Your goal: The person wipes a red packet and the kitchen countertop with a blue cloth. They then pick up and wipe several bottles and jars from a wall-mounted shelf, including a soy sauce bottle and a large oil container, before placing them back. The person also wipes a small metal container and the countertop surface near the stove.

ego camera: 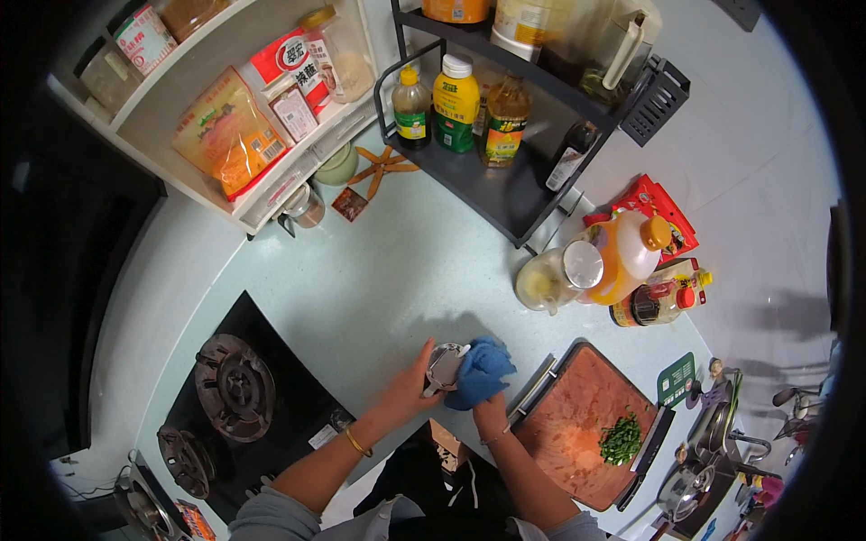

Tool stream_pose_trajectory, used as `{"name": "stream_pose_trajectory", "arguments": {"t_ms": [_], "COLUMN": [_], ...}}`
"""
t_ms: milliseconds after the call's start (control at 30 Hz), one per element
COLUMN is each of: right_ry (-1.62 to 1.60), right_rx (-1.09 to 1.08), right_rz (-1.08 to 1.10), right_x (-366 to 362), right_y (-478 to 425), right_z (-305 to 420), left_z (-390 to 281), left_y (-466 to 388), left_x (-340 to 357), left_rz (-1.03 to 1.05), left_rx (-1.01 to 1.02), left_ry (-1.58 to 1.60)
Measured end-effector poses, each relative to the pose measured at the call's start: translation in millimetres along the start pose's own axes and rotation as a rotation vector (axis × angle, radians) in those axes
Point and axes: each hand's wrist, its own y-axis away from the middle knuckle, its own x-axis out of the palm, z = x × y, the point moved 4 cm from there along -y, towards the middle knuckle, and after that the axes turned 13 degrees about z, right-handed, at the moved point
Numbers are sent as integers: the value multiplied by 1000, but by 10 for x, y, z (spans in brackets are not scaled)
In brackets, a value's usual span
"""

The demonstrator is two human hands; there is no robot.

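A small round container with a grey top (445, 368) is gripped in my left hand (406, 392), over the pale countertop near its front edge. My right hand (488, 409) holds a blue cloth (482, 373), which touches the container's right side and covers most of my right fingers. To the right lies a round-grained wooden cutting board (568, 433) with chopped green herbs (620, 439) on it. A glass jug with a metal lid (551, 277) stands beyond my right hand.
A gas stove (237, 389) is on the left. At the back stand a white shelf unit (183, 142) with food packets and a black rack (467, 193) with sauce bottles. A large oil bottle (626, 257) stands beside the jug. Pots and a sink (717, 500) lie far right.
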Motion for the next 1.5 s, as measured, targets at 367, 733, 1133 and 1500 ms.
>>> {"name": "stream_pose_trajectory", "arguments": {"t_ms": [367, 733, 1133, 1500], "right_ry": [-66, -173, -23, -238], "right_rx": [24, 53, 1, 54], "right_rz": [-141, -12, -90, -64], "right_x": [-19, -23, 25, -77], "right_y": [-476, -695, -131, -327], "right_z": [-16, 233, 17, 189], "left_z": [35, 34, 15, 47], "left_y": [-42, -58, -58, -60], "left_x": [332, 312, 341, 335], "left_rz": [-185, -190, -215, -236], "left_rx": [-78, -15, -65, -97], "left_ry": [147, 72, 52, 83]}}
